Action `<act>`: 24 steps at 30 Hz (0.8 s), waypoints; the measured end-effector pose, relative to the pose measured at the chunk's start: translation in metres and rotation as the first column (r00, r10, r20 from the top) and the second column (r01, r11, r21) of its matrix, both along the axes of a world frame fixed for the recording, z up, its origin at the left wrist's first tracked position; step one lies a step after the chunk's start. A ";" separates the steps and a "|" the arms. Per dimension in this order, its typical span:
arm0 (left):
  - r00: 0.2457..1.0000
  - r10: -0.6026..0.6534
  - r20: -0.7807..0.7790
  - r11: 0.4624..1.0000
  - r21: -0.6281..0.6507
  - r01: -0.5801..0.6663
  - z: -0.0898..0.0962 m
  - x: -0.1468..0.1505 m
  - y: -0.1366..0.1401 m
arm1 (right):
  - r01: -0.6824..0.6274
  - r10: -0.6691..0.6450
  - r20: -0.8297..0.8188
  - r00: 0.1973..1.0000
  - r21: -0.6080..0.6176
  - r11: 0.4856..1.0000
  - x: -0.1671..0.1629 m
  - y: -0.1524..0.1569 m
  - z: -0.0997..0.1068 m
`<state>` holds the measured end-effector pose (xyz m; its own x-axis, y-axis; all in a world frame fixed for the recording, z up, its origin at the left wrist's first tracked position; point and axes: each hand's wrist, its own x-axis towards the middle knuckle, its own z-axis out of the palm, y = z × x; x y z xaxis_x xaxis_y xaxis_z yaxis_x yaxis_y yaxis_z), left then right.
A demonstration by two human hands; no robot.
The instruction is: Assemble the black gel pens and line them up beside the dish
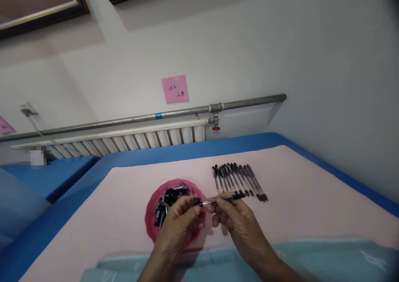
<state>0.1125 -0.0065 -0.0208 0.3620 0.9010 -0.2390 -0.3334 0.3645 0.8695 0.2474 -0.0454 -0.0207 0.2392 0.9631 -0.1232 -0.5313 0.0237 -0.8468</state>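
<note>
My left hand point(181, 219) is closed, pinching a small black pen cap point(195, 201) between thumb and fingers. My right hand point(235, 217) grips a slim pen point(229, 198) with a clear barrel and a black end pointing right. The pen's left end meets the cap at my left fingertips; how far it sits inside is hidden. Beneath and behind my left hand, a pink scalloped bowl point(149, 226) holds many loose black and clear pen caps point(170, 197). Beyond my right hand, several capped black pens point(237, 178) lie side by side in a row.
A pale pink cover point(311, 207) lies over the blue-edged table point(193, 151). Light blue cloth point(330, 259) runs along the near edge. A white radiator point(140, 141), a pipe point(249, 102) and a pink note point(175, 89) are at the wall.
</note>
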 end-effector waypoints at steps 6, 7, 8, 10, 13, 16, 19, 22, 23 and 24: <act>0.977 -0.118 -0.178 0.992 -0.067 0.107 0.002 -0.002 -0.003 | -0.026 0.026 -0.005 1.000 -0.004 1.000 -0.001 -0.002 0.003; 0.974 -0.126 -0.190 0.991 -0.058 0.117 0.002 -0.003 -0.003 | -0.035 0.035 0.004 0.999 -0.001 0.999 -0.001 -0.003 0.002; 0.974 -0.127 -0.190 0.992 -0.044 0.121 0.001 -0.003 -0.002 | -0.041 0.041 0.009 0.999 0.001 0.999 -0.002 -0.003 0.002; 0.979 -0.119 -0.163 0.993 -0.013 0.118 0.000 -0.005 -0.001 | -0.044 0.044 0.001 0.999 0.000 0.999 -0.002 -0.003 0.000; 0.988 -0.125 -0.090 0.991 0.026 0.128 -0.001 -0.006 0.000 | -0.045 0.045 -0.015 0.999 -0.013 0.999 -0.002 -0.002 0.000; 0.990 -0.136 -0.045 0.991 0.011 0.136 -0.001 -0.008 0.001 | -0.043 0.043 -0.019 0.999 -0.019 0.999 -0.002 -0.001 0.001; 0.984 -0.153 -0.096 0.987 -0.053 0.149 -0.001 -0.008 0.000 | -0.049 0.049 -0.015 0.999 -0.017 0.999 -0.002 -0.001 0.002; 0.978 -0.146 -0.150 0.989 -0.056 0.140 0.000 -0.007 -0.001 | -0.058 0.058 -0.011 0.998 -0.011 0.998 -0.002 -0.003 0.001; 0.980 -0.130 -0.149 0.991 -0.034 0.126 0.001 -0.007 -0.001 | -0.058 0.058 -0.012 0.998 -0.010 0.998 -0.002 -0.003 0.001; 0.983 -0.117 -0.144 0.993 -0.007 0.117 0.001 -0.007 -0.001 | -0.057 0.057 -0.013 0.998 -0.015 0.998 -0.002 -0.003 0.001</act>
<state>0.1057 -0.0070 -0.0195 0.4267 0.8549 -0.2951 -0.1599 0.3924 0.9058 0.2453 -0.0481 -0.0198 0.1823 0.9732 -0.1402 -0.5417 -0.0197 -0.8404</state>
